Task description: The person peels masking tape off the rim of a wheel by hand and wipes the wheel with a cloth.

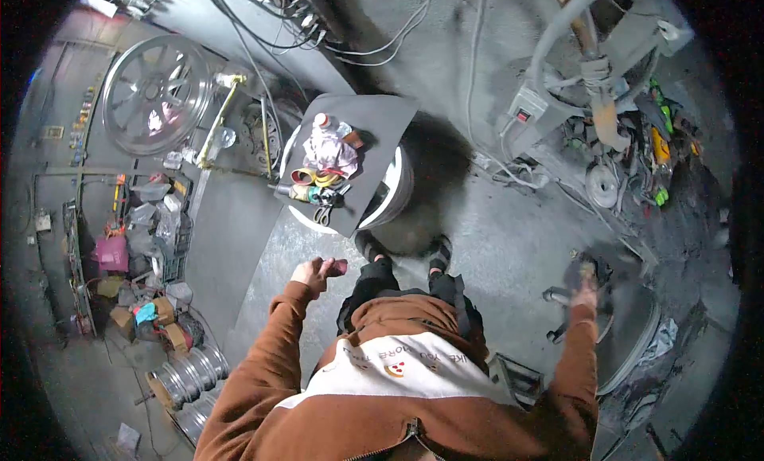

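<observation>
My left hand (312,275) is closed around a small dark-red block (339,267), held out over the floor to the left of my legs. On the other side, my right hand (585,292) reaches low at a dark object (593,268) beside a round grey rim. Motion blur and the dim background hide its fingers, so I cannot make out whether it grips anything. Ahead of my feet, a dark board (374,119) lies across a white bucket (398,192). It carries a bottle (321,123), a crumpled cloth (330,153), tape rolls (303,176) and scissors (322,215).
A large alloy wheel (157,95) stands at the upper left, with more silver rims (188,375) lower left. A machine with a red switch (522,115) is at the upper right, near piled tools and rags (660,146). Cables (475,71) run along the wall and floor.
</observation>
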`<state>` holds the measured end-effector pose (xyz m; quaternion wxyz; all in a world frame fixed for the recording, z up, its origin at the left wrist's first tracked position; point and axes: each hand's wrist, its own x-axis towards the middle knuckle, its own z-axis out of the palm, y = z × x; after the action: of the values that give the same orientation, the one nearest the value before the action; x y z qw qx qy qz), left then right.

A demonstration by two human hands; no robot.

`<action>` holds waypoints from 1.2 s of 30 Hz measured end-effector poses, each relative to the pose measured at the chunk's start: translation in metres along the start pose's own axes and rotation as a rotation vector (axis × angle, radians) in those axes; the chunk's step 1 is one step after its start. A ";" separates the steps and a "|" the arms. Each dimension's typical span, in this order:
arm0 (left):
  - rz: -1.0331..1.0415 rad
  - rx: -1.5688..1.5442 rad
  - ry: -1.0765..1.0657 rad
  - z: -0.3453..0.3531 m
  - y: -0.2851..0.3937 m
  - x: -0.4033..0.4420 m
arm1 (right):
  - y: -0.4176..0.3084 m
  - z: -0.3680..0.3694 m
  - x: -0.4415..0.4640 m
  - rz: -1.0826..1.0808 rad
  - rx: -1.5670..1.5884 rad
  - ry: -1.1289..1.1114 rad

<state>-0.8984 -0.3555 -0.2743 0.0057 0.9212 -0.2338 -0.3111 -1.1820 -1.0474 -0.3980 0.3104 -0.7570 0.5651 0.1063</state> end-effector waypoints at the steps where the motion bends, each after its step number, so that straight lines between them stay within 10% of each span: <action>1: -0.092 -0.226 0.157 -0.021 0.015 -0.007 | 0.026 -0.012 0.021 -0.072 -0.585 0.076; 7: -0.303 -0.406 0.088 -0.047 0.015 -0.033 | 0.025 -0.057 0.105 0.192 -0.573 0.141; 12: -0.674 -0.624 -0.001 -0.043 0.022 -0.047 | -0.071 0.052 0.066 -0.203 -0.276 0.066; 24: -0.621 -0.884 0.587 -0.005 -0.058 -0.086 | -0.446 0.358 -0.181 -0.929 0.120 -0.609; 28: -0.478 -1.132 0.565 -0.052 -0.105 -0.037 | -0.562 0.431 -0.245 -1.239 -0.212 -0.411; 36: -0.177 -1.553 0.556 -0.080 -0.235 0.094 | -0.628 0.536 -0.217 -1.048 -0.661 -0.212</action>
<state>-0.6861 -0.1978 -0.3005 0.6732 0.7134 0.1309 -0.1442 -0.5748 -0.4535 -0.4877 0.1252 -0.9747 0.0225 0.1838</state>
